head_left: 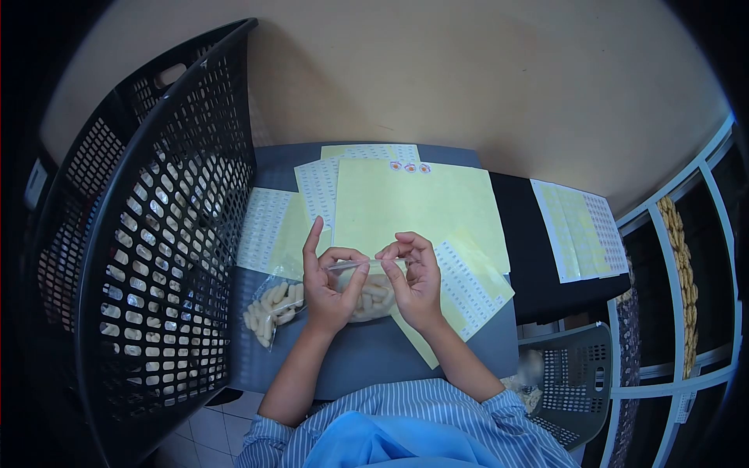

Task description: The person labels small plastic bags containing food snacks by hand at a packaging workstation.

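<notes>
Near the middle of the grey table, my left hand (331, 287) and my right hand (413, 282) pinch the top edge of a clear plastic bag (369, 300) between thumbs and fingers. Pale, finger-shaped pieces lie inside it. My left index finger points up, off the bag. To the left of my left hand rests a second clear bag (273, 310) with similar pale pieces. Behind my hands lies a large yellow backing sheet (417, 207) with three round stickers (410, 167) at its top edge.
A tall black perforated basket (168, 257) stands at the left. Sticker sheets (269, 226) lie about the grey table (390, 355). Another sheet (579, 230) is on the black surface at right. Below it sits a dark basket (577, 374), beside a metal rack (663, 386).
</notes>
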Available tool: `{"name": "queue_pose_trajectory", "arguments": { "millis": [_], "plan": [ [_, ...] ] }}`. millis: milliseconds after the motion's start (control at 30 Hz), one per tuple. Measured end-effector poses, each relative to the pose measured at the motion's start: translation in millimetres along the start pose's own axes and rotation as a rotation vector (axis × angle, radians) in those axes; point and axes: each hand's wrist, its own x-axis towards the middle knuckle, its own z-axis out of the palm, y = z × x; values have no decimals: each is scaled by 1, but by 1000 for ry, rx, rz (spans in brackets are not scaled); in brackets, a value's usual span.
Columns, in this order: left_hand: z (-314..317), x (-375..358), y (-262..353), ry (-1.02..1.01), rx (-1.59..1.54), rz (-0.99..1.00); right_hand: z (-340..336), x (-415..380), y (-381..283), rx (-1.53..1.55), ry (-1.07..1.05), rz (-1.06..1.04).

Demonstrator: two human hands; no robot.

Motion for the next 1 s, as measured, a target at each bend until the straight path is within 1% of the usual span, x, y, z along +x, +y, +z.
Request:
{"name": "queue_pose_trajectory", "arguments": {
  "millis": [100, 200, 300, 367, 467, 600, 667, 800, 900, 1000],
  "plan": [
    [-1, 0, -2, -16, 3, 12, -1, 0, -1, -6, -5, 37],
    [-1, 0, -2, -11, -3, 22, 0, 2, -4, 5, -8, 19],
    [0, 0, -1, -9, 4, 11, 0, 4, -5, 29, 39, -34],
    [-1, 1, -2, 3, -5, 19, -1, 4, -5, 32, 112, -20],
    [0, 2, -2, 6, -4, 5, -7, 3, -1, -42, 93, 15],
    [0, 2, -1, 19, -47, -38, -8, 2, -2, -43, 94, 68],
    [-1, 3, -3, 61, 5, 78, -8, 2, -2, 2, 127, 99],
    [-9, 6, -5, 76, -13, 59, -12, 4, 1, 14, 136, 101],
    [-13, 10, -6, 45, -1, 78, -12, 6, 3, 50, 141, 105],
    [-17, 14, -6, 57, -11, 34, -15, 7, 5, 56, 144, 127]
  ]
}}
